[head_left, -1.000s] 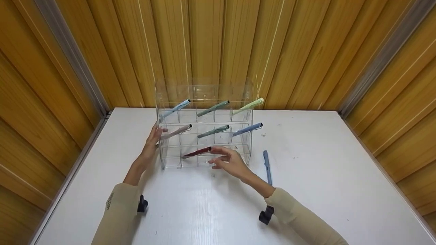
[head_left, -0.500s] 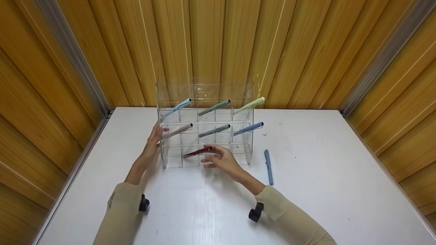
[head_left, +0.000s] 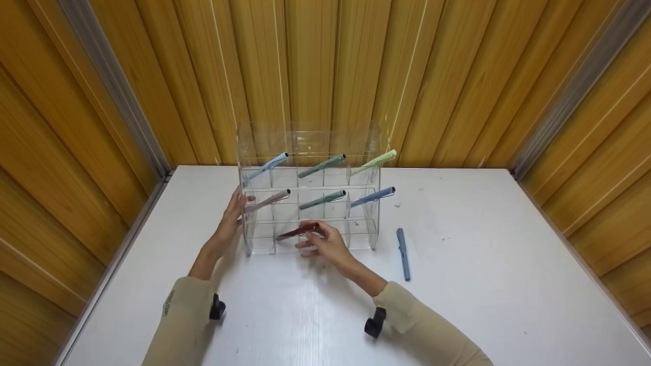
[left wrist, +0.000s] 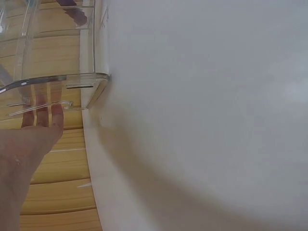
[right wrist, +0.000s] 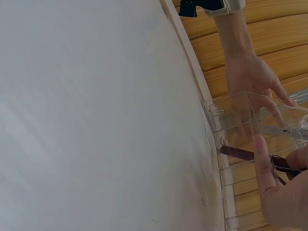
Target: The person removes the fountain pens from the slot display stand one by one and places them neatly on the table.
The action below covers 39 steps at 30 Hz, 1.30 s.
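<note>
- Dark red pen is showing at frame centre, inside the clear rack.
- Blue pen is lying right of centre on the white tabletop.
- Striped wooden walls are glowing amber.

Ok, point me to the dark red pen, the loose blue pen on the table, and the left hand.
dark red pen (head_left: 294,233), head view, mid-barrel.
loose blue pen (head_left: 403,254), head view, mid-barrel.
left hand (head_left: 230,218), head view, back of hand.

Left arm: reached forward and up the left side, sleeve to the wrist.
Left hand: held flat and upright, fingers straight and together, pointing up.
Right arm: stretched diagonally forward toward the middle, sleeved.
Right hand: palm down, thumb and fingers drawn together in a pinch at the fingertips.
</note>
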### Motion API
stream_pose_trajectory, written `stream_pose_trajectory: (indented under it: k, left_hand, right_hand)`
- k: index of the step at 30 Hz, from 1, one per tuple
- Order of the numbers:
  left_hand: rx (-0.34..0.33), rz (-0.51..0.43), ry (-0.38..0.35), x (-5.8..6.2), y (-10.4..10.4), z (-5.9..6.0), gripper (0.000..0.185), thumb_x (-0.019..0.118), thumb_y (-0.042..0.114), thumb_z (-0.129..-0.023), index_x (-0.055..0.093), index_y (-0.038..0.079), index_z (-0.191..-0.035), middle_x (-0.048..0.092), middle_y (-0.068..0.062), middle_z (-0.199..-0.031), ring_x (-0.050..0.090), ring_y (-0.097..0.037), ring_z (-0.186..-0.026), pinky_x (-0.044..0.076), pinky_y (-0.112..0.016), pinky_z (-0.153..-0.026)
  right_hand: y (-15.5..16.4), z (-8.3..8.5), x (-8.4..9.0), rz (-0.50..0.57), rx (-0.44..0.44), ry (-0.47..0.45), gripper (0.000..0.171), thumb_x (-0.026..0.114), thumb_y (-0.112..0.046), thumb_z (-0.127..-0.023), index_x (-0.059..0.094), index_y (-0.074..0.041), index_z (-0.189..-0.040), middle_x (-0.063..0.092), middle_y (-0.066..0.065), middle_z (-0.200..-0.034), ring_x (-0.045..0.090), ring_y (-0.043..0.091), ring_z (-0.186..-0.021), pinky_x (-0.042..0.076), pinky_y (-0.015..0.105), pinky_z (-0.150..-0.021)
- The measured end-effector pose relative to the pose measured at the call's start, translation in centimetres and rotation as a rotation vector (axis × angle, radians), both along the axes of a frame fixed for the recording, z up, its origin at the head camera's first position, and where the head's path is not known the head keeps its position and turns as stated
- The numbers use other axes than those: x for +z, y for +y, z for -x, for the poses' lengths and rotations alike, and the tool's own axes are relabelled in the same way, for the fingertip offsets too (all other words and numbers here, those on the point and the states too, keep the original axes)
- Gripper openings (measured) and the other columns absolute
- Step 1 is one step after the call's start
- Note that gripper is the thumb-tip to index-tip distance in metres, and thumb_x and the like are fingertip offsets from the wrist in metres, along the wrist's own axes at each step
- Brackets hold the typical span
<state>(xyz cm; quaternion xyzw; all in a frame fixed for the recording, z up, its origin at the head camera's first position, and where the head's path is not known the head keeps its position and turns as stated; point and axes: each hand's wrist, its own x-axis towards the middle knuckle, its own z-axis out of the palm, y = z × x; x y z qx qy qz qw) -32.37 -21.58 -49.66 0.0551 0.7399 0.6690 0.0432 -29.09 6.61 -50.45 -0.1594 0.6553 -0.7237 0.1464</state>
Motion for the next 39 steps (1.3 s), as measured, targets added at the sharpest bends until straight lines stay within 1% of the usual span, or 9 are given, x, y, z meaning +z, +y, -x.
stream_pose_trajectory:
  k: [6,8,14,17,21,28,33,36,39]
  left_hand:
    - [0.000,0.007,-0.004,-0.2,0.0,0.1,0.066,0.021,0.054,-0.112,-0.005,0.032,-0.169,0.027,-0.016,-0.165,0.014,-0.037,-0.161,0.004,-0.063,-0.129]
    - [-0.001,0.016,0.001,-0.2,0.0,0.1,0.066,0.020,0.053,-0.112,-0.006,0.031,-0.169,0.026,-0.017,-0.165,0.012,-0.037,-0.161,0.002,-0.064,-0.129]
    - [0.003,0.050,0.001,0.0,0.1,0.2,0.068,0.019,0.056,-0.111,-0.003,0.028,-0.169,0.020,-0.014,-0.170,0.006,-0.036,-0.163,0.003,-0.063,-0.130]
    - [0.008,0.048,0.008,0.0,0.1,0.3,0.068,0.019,0.056,-0.111,-0.003,0.029,-0.169,0.022,-0.014,-0.169,0.008,-0.036,-0.163,0.005,-0.062,-0.130]
    - [0.009,0.049,0.010,0.0,0.0,0.3,0.067,0.019,0.056,-0.111,-0.004,0.031,-0.169,0.026,-0.014,-0.167,0.010,-0.036,-0.162,0.006,-0.062,-0.130]
    - [0.009,0.038,0.014,-0.3,-0.1,0.1,0.067,0.018,0.056,-0.112,-0.005,0.031,-0.169,0.027,-0.014,-0.166,0.009,-0.036,-0.163,0.003,-0.062,-0.130]
    - [0.010,0.038,0.022,-0.2,-0.1,0.1,0.067,0.018,0.056,-0.112,-0.005,0.031,-0.169,0.027,-0.014,-0.165,0.009,-0.036,-0.163,0.003,-0.063,-0.130]
    - [0.009,0.043,0.011,-0.3,-0.1,0.2,0.068,0.017,0.057,-0.111,-0.007,0.031,-0.169,0.027,-0.014,-0.166,0.007,-0.036,-0.163,0.002,-0.063,-0.130]
    - [0.005,0.040,0.007,-0.4,0.0,0.2,0.068,0.017,0.057,-0.111,-0.008,0.031,-0.169,0.026,-0.015,-0.167,0.006,-0.037,-0.163,0.002,-0.062,-0.130]
  right_hand:
    - [0.1,-0.2,0.1,-0.005,-0.007,0.020,0.041,0.054,-0.008,-0.110,0.049,0.011,-0.145,0.060,0.026,-0.138,0.078,0.022,-0.098,0.064,0.033,-0.080]
    - [0.2,-0.3,0.3,-0.009,-0.008,0.028,0.041,0.054,-0.010,-0.110,0.049,0.011,-0.145,0.061,0.025,-0.137,0.078,0.021,-0.097,0.064,0.032,-0.079]
    - [0.9,-0.4,0.8,-0.023,-0.025,0.036,0.042,0.056,-0.011,-0.109,0.051,0.008,-0.146,0.061,0.025,-0.138,0.077,0.014,-0.093,0.063,0.026,-0.075]
    - [1.2,-0.4,1.0,-0.019,-0.030,0.050,0.042,0.057,-0.011,-0.109,0.051,0.009,-0.145,0.062,0.025,-0.138,0.076,0.011,-0.091,0.063,0.025,-0.075]
    - [1.7,-0.5,1.1,-0.008,-0.045,0.061,0.040,0.059,-0.009,-0.107,0.052,0.010,-0.142,0.066,0.024,-0.132,0.075,0.008,-0.089,0.063,0.025,-0.075]
    - [2.6,-0.6,1.4,-0.002,-0.080,0.072,0.035,0.063,-0.005,-0.104,0.057,0.008,-0.136,0.070,0.017,-0.125,0.074,0.008,-0.089,0.062,0.024,-0.075]
    - [3.5,-0.6,1.9,0.015,-0.129,0.084,0.033,0.067,-0.005,-0.102,0.060,0.008,-0.132,0.073,0.009,-0.114,0.074,0.009,-0.088,0.063,0.025,-0.074]
    - [4.1,-0.7,2.1,0.018,-0.151,0.091,0.034,0.067,-0.006,-0.103,0.061,0.008,-0.133,0.073,0.005,-0.110,0.074,0.009,-0.088,0.063,0.026,-0.075]
    - [4.5,-0.8,2.4,0.015,-0.165,0.111,0.036,0.066,-0.007,-0.103,0.060,0.009,-0.135,0.073,0.007,-0.111,0.074,0.010,-0.089,0.063,0.026,-0.075]
